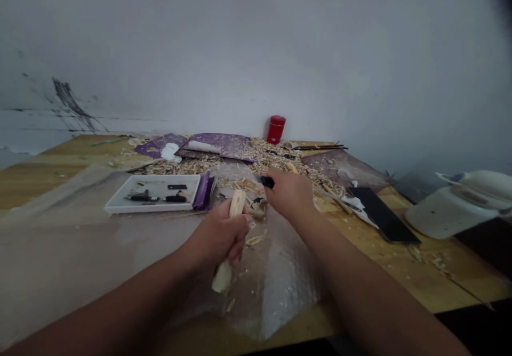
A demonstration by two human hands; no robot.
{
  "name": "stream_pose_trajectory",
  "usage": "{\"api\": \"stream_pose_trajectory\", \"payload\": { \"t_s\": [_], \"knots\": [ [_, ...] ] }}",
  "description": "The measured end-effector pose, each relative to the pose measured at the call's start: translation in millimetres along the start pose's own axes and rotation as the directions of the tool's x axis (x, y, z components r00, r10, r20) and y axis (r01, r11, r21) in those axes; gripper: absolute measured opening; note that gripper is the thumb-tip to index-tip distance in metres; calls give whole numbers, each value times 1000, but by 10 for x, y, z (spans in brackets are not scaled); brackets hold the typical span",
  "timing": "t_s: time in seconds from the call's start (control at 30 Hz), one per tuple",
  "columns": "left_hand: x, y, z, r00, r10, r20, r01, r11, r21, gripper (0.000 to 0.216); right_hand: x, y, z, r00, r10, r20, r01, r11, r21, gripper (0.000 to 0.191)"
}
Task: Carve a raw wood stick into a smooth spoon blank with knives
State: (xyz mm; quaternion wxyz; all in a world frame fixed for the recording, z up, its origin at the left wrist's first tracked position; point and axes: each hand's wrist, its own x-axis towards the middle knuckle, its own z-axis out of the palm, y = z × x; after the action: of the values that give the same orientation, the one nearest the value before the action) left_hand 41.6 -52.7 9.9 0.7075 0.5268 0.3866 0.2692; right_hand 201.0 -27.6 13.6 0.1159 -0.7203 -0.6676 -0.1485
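Zero rush imo, my left hand (224, 231)'s gripping the stick (237, 203) over the plastic (280, 270), my right hand (292, 193)'s clutching a black tool (267, 181), and I'm figuring light strokes aimed away from me are safest.

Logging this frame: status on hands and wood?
Left hand closed around pale wood piece. Right hand gripping black-handled tool. Shavings beyond; white tray off left.

A pale, faceted wooden stick (237, 203) is gripped by the left hand (222, 231) — a partly hidden black tool (268, 181) is held by the right hand (291, 193) — and curly tan wood shavings (264, 154) are strewn beyond.
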Motion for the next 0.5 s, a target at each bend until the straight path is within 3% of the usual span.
{"api": "stream_pose_trajectory", "payload": {
  "t_s": [0.13,0.3,0.37,0.5],
  "knots": [
    [20,-6,-21,1000,19,-8,-19,1000,1,10,-123,-161,-45,989,-151,6,150,987,58,24],
    [26,-38,-21,998,46,-33,-47,999,-14,9,-173,-228,-28,972,-233,33,230,970,72,24],
    [0,-78,8,998,60,-32,-60,998,21,7,-130,-202,11,976,-207,63,203,977,56,24],
    [-109,-123,94,997,83,7,-84,990,113,7,34,-23,90,988,2,154,6,999,-53,24]
  ]
}}
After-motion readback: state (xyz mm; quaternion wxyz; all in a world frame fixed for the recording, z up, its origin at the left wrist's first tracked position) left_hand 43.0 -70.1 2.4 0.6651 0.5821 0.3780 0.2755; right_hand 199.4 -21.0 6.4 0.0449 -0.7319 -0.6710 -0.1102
